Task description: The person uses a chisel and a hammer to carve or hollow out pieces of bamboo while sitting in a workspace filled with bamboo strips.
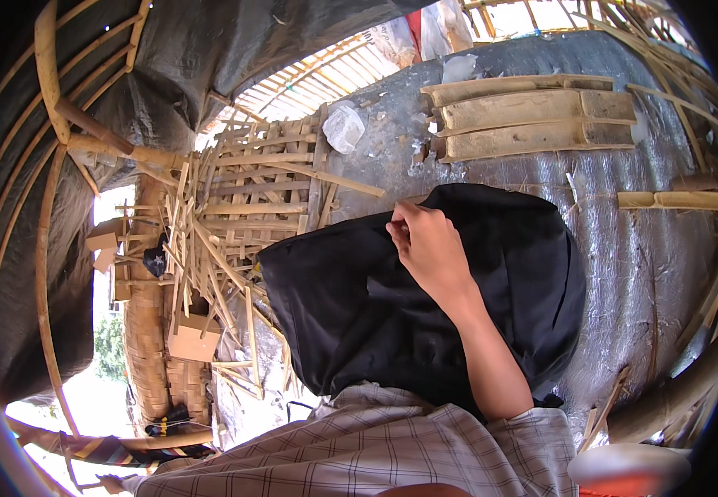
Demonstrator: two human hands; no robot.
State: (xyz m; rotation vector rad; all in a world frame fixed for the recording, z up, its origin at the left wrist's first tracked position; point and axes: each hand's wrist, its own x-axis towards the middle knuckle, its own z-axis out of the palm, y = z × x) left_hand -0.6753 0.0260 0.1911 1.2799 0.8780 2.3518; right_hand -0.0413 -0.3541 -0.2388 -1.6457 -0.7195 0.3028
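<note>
Over the black cloth (334, 298) spread across my lap is my right hand (427, 244), back up, close to the cloth's far edge. Its fingers are curled in and closed, with the tips turned left. What they hold, if anything, is hidden beneath the hand. The right forearm comes in from the lower right, bare up to a checked sleeve (533, 443). My left hand does not show. A skin-coloured curve (425, 490) at the bottom edge is too cropped to name.
Beyond the cloth lie split bamboo pieces (533, 120) and a white lump (343, 129) on a silvery sheet (616, 265). Left are a woven bamboo panel (259, 170), loose strips (201, 240) and a cardboard piece (194, 337). A blurred white-and-red object (628, 470) sits lower right.
</note>
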